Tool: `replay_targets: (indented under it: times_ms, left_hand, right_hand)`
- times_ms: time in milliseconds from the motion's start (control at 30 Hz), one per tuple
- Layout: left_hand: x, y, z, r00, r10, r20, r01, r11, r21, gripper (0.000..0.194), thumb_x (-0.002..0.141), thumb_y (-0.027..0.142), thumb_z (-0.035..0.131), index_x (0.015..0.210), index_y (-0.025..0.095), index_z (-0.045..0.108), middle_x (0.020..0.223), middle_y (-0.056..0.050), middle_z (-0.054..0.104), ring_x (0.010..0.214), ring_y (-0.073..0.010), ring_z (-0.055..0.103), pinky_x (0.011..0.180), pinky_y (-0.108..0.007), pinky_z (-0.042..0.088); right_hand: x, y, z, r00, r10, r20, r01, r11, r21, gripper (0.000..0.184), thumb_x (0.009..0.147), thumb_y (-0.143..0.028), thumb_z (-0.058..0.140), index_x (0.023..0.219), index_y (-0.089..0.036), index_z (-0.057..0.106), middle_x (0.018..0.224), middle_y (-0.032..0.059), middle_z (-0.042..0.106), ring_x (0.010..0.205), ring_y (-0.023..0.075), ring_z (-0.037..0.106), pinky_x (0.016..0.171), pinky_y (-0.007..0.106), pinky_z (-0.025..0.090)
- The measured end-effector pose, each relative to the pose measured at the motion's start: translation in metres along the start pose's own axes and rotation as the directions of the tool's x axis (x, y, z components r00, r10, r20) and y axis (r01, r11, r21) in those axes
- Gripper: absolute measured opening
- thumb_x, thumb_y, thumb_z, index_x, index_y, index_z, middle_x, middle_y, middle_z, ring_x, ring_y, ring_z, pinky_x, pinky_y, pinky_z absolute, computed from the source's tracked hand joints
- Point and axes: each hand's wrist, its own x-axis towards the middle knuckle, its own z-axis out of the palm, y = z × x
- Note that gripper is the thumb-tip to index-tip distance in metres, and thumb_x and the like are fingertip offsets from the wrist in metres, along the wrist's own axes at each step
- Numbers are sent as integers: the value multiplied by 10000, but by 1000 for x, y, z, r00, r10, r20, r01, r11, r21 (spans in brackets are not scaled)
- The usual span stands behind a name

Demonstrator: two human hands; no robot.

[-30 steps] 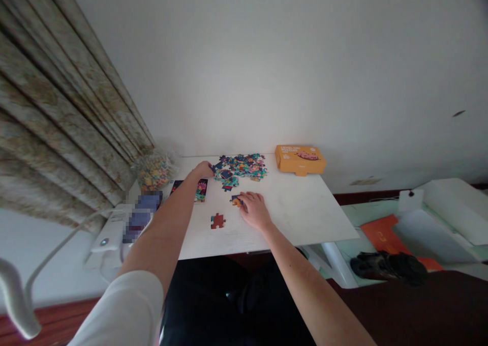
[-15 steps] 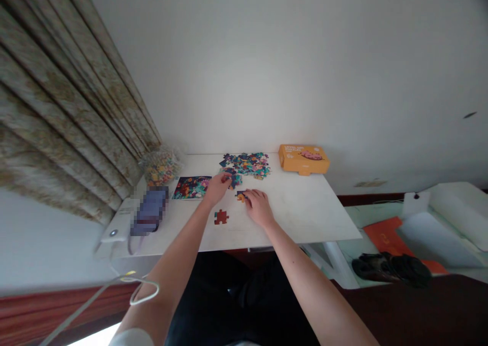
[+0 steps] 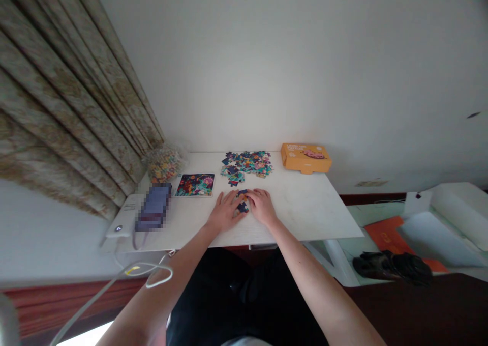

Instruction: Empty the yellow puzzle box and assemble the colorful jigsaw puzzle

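Left hand (image 3: 224, 211) and right hand (image 3: 262, 205), loosely curled, touch puzzle pieces (image 3: 243, 207) they partly hide; any grip I cannot tell.

Both forearms reach forward from the lower corners, converging so the hands lie close together. The left hand (image 3: 224, 212) is palm down, fingers spread and pointing forward and inward; the right hand (image 3: 261, 205) is palm down too, its fingers curled toward the left.
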Motion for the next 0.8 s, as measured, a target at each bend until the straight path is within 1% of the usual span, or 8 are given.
replay_targets:
  times_ms: [133, 267, 367, 500, 567, 633, 733, 800]
  left_hand:
    - [0, 1, 3, 997, 1, 80, -3, 1000, 25, 576, 1018, 474, 510, 1549, 256, 465, 1637, -115, 426, 1524, -306, 377, 1269, -614, 202]
    - [0, 4, 2, 999, -1, 46, 1, 1000, -4, 525, 1009, 458, 534, 1490, 248, 536, 1602, -111, 478, 1505, -283, 414, 1280, -583, 220]
    - [0, 4, 1, 999, -2, 42, 2, 1000, -23, 493, 997, 449, 559, 1448, 250, 574, 1572, -111, 517, 1488, -278, 438, 1275, -584, 241]
    - [-1, 3, 2, 1000, -27, 11, 28, 998, -50, 449, 988, 426, 577, 1399, 248, 606, 1535, -115, 557, 1456, -263, 476, 1270, -573, 265]
    - [-1, 3, 2, 999, -36, -11, 36, 997, -65, 435, 981, 420, 589, 1379, 247, 616, 1517, -121, 571, 1439, -263, 493, 1267, -573, 271]
    - [-2, 3, 3, 999, -36, -19, 34, 996, -86, 424, 973, 415, 601, 1358, 241, 627, 1502, -128, 582, 1423, -268, 508, 1263, -577, 278]
    - [-1, 3, 2, 999, -31, -20, 28, 993, -119, 409, 963, 405, 614, 1336, 239, 636, 1485, -130, 594, 1408, -270, 520, 1261, -584, 280]
    - [-1, 3, 2, 999, -28, -24, 25, 991, -131, 403, 957, 398, 619, 1331, 249, 636, 1476, -126, 599, 1401, -268, 524, 1261, -584, 277]
  right_hand:
    - [6, 13, 1, 996, 59, -61, -50, 989, 141, 262, 966, -151, 550, 1110, -238, 750, 1112, 67, 778, 1066, 233, 683, 1024, 400, 496]
    - [51, 36, -2, 982, 143, -124, -129, 985, 110, 216, 956, -190, 576, 1081, -225, 748, 1115, 85, 764, 1096, 243, 681, 1033, 400, 505]
    - [102, 48, -6, 989, 138, -61, -139, 990, -4, 269, 963, -219, 592, 1201, -213, 717, 1250, 103, 725, 1227, 255, 629, 1094, 415, 466]
    - [158, 55, -6, 975, 193, 113, -171, 970, -174, 452, 937, -246, 668, 1386, -227, 625, 1440, 117, 624, 1352, 292, 544, 1121, 441, 436]
    - [171, 58, -3, 960, 220, 175, -180, 960, -216, 466, 916, -255, 706, 1376, -235, 639, 1388, 127, 654, 1302, 302, 581, 1090, 437, 456]
    - [177, 63, -2, 957, 224, 182, -184, 959, -215, 448, 888, -278, 747, 1325, -214, 675, 1295, 142, 696, 1225, 298, 627, 1059, 417, 471]
    - [180, 73, -7, 955, 227, 190, -207, 971, -120, 429, 813, -262, 810, 1227, -188, 723, 1209, 126, 730, 1135, 271, 669, 1011, 362, 493]
    - [183, 80, -13, 946, 245, 211, -237, 970, -61, 339, 799, -221, 795, 1132, -177, 754, 1111, 94, 760, 1037, 248, 698, 944, 327, 518]
